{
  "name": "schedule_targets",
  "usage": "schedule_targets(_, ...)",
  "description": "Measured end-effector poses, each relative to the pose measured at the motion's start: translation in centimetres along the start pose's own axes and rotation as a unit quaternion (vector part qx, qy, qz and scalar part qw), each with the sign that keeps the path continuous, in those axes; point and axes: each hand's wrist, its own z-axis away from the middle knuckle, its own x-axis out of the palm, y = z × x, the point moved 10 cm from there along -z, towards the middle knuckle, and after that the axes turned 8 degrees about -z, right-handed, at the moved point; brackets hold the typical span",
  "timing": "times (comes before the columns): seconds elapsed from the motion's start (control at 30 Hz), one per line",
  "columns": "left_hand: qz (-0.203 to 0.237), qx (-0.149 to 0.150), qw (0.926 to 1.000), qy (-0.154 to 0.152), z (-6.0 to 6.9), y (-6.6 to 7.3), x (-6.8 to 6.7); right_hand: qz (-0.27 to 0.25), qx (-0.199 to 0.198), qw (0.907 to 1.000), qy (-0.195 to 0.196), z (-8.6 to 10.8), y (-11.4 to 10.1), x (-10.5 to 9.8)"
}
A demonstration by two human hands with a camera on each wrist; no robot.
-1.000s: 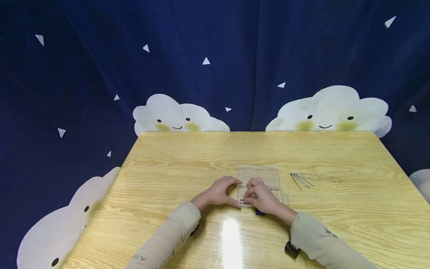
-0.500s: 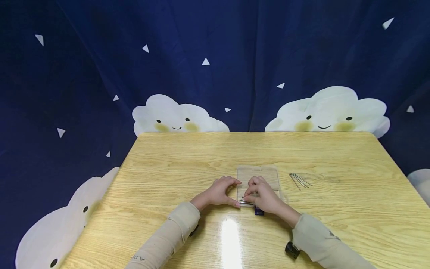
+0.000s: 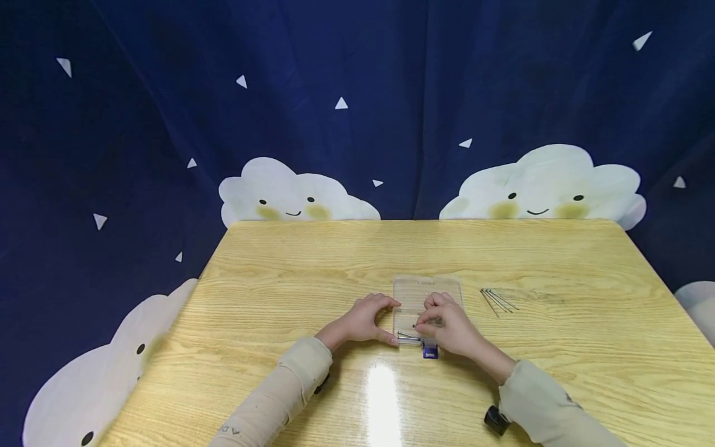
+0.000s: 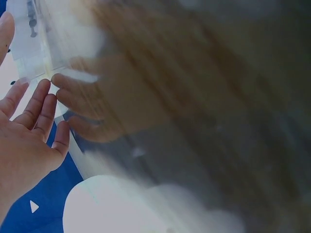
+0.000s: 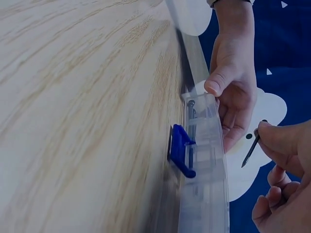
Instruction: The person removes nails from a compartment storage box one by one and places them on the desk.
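Left hand (image 3: 364, 320): forearm enters from the desk's near side; palm faces the clear plastic box (image 3: 410, 293). Thumb touches the box's near left corner, fingers loosely extended along its left wall, grasping nothing.

Right hand (image 3: 451, 326): raised over the box, wrist angled in from the right. Thumb and forefinger pinch one nail (image 5: 250, 150) near its top end, pointed end free; the other fingers are curled in.

Box: about midway between the desk's left and right edges, well short of the far edge. Thin, rectangular, smooth walls; lid folded back toward the far edge. Blue latch (image 5: 180, 151), glossy, on the near side. Slim metal nails (image 3: 409, 337) lie in the near left compartment.

Loose nails (image 3: 499, 302): fanned out right of the box, well apart from the desk's right edge. Desk (image 3: 279, 261): pale wood grain, rounded far corners.
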Motion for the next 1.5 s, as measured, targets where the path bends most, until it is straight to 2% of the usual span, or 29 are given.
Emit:
schedule_targets(0.37,-0.002,-0.001,1.0000,-0.001,0.0,0.0,0.0,0.012,0.009,0.9997,0.022,1.2,0.0,-1.9)
schedule_targets(0.6,-0.003,0.003,1.0000,-0.005,0.0,-0.1,0.2,0.016,0.051,0.9984,0.017,1.7,1.0,-2.8)
schedule_targets(0.93,0.000,0.001,1.0000,-0.009,0.0,-0.1,0.2,0.034,0.057,0.9968,0.044,2.8,2.1,-4.6)
schedule_targets(1.1,0.003,0.000,0.9999,-0.010,0.0,-0.2,0.3,0.041,0.076,0.9952,0.046,3.3,2.9,-5.3)
schedule_targets(1.3,0.002,0.004,1.0000,-0.005,0.0,-0.2,0.3,0.054,0.075,0.9941,0.058,4.0,3.2,-6.4)
schedule_targets(1.5,0.002,0.002,1.0000,-0.004,0.0,-0.1,0.3,0.070,0.091,0.9916,0.060,4.6,4.4,-7.2)
